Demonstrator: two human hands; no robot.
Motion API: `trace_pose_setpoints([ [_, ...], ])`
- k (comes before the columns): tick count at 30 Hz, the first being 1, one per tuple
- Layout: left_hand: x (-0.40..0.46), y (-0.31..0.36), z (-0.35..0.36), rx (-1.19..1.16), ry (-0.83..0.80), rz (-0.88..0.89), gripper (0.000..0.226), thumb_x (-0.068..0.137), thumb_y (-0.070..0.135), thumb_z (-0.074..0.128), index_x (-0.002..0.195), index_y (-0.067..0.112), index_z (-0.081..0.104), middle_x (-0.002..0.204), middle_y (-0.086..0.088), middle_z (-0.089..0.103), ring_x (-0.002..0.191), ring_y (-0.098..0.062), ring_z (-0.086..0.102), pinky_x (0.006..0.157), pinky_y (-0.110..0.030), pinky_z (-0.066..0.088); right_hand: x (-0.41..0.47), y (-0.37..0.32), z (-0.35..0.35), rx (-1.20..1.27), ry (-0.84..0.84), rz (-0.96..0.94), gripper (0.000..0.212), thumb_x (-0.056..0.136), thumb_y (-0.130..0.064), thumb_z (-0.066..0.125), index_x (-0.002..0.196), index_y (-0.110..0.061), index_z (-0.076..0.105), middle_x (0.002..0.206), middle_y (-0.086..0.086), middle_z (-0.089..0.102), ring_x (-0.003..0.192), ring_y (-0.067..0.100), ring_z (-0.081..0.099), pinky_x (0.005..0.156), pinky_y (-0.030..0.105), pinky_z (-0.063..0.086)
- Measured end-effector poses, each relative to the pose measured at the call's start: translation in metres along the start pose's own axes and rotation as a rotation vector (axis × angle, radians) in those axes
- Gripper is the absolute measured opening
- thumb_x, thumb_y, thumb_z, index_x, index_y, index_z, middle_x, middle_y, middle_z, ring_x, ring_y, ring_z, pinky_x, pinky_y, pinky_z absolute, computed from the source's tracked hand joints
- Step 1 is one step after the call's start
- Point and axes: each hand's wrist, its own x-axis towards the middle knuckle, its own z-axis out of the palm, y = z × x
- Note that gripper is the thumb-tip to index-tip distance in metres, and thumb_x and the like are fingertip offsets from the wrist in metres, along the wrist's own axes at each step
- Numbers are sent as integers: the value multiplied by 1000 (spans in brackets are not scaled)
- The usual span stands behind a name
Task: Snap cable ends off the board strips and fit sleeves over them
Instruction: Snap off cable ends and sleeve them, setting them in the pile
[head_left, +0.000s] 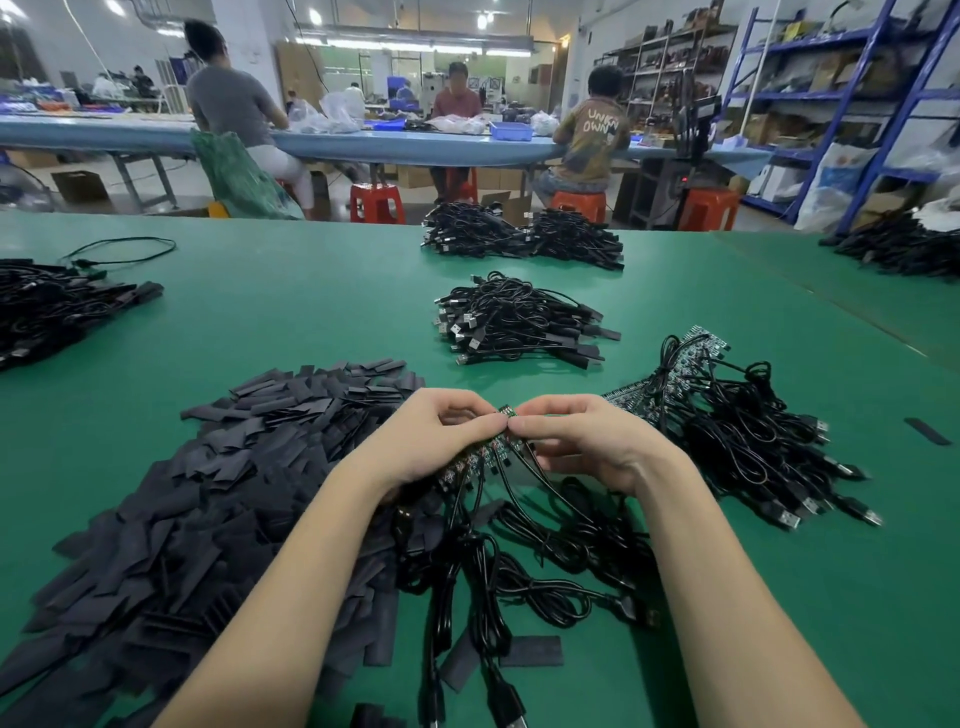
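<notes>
head cam: both hands meet over the middle of the green table (322, 312). left hand (434, 441) and right hand (582, 441) each have fingers + thumb curled round a green board strip (501, 434), pinching it at its far end w/ fingertips nearly touching each other. the strip runs back toward the wrists and black cables (530, 551) hang off it, piling up on the table btwn the forearms. big heap of flat black sleeves (218, 499) sits just left of the left arm, a few loose ones near the bottom edge. to the right, touching nothing in the hands, another bundle of board strips w/ cables (737, 426). further back a pile of sleeved cables (519, 319), two more bundles (519, 236) behind that near the far edge, more cable piles at far left (47, 306) and far right (904, 247). background: ppl sitting on red stools (376, 202) at a blue bench, blue shelving (852, 93) on the right.
</notes>
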Motion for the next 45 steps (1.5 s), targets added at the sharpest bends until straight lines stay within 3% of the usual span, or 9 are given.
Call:
trace_pose_setpoints([
  [6,-5,7,-2,-166,-25,35,14,84,35,77,86,22,79,84,5,75,77,-4,64,76,-16,47,0,4,5,150,-84,11,11,70,-22,78,79,-18,81,80,-2,66,69,9,53,54,17,48],
  [10,-9,11,-6,-278,-85,39,20,79,41,79,85,22,79,85,2,75,78,-9,64,81,-26,49,0,7,12,332,-153,23,22,75,-15,70,96,-10,75,74,1,68,60,10,60,50,21,50],
  [13,-10,12,-6,-351,-80,26,24,77,42,83,85,19,79,86,-3,74,77,-13,64,82,-30,50,-3,5,17,554,-198,53,14,78,-7,64,83,-4,77,62,4,68,48,10,64,44,21,52],
  [21,-7,9,-5,-291,-58,37,21,79,43,80,86,24,80,82,7,75,72,-2,64,73,-15,48,-1,0,13,705,-207,1,8,77,-14,76,70,-10,76,69,-1,69,54,5,64,53,15,55],
  [26,-1,2,-2,340,162,47,17,85,39,78,101,34,74,95,19,74,88,1,67,84,-17,49,1,-8,8,132,243,-97,14,76,-23,84,88,-19,80,85,-4,74,58,6,62,59,18,53],
  [30,4,16,21,-152,207,30,17,91,23,73,107,20,70,101,3,76,91,-8,72,80,-19,55,3,-15,14,142,318,-190,12,82,-18,82,92,-12,78,75,1,71,53,9,59,58,18,54],
  [34,6,16,42,-474,211,-42,15,91,9,73,103,15,66,85,-1,78,65,-9,70,64,-17,54,-3,-21,12,124,256,-167,19,87,-16,78,103,-6,73,78,5,72,56,13,65,57,19,55],
  [42,9,1,59,-512,195,-116,13,92,1,69,92,12,62,71,1,74,63,-14,72,54,-17,51,-2,-40,15,-616,613,-424,5,87,-30,71,86,-27,76,81,-7,75,71,3,65,69,22,53],
  [45,10,-1,56,-449,179,-128,13,92,-2,67,89,10,64,67,1,73,59,-14,67,54,-19,50,19,-55,50,-948,388,-450,11,89,-25,67,90,-31,76,89,-14,73,84,3,66,84,26,55],
])
